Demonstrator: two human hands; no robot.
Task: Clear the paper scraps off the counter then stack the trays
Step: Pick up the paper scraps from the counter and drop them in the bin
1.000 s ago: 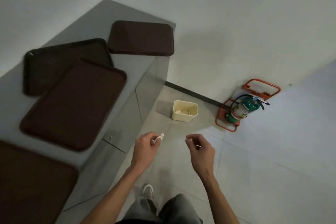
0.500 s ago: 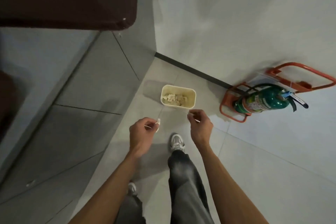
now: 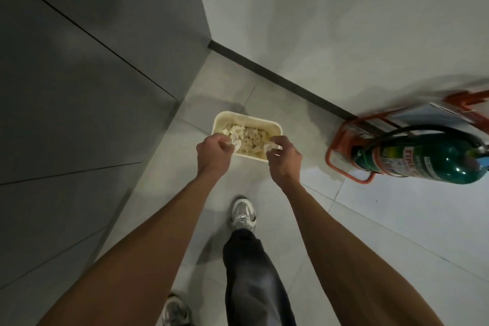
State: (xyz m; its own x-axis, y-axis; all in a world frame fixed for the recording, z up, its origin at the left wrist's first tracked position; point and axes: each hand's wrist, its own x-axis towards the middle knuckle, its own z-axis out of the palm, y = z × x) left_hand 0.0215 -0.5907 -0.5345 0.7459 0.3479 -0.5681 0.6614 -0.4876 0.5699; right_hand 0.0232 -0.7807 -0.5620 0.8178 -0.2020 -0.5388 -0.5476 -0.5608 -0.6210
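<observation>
A cream plastic bin [image 3: 274, 126] stands on the floor by the cabinet corner, with crumpled paper scraps [image 3: 251, 136] inside it. My left hand [image 3: 215, 152] hovers over the bin's near left edge and pinches a small white paper scrap [image 3: 236, 143] at its fingertips. My right hand [image 3: 284, 156] is over the bin's near right edge, fingers closed on another white paper scrap [image 3: 272, 146]. The trays and the counter top are out of view.
The grey cabinet front [image 3: 92, 87] fills the left. A green fire extinguisher [image 3: 428, 161] lies in an orange stand [image 3: 341, 145] at the right by the white wall. My shoes [image 3: 243, 214] and a dark trouser leg are on the tiled floor below the hands.
I have walked up to the bin and looked down; the trays left the view. Both hands moved forward and now sit over the bin's near edge, each still pinching its scrap.
</observation>
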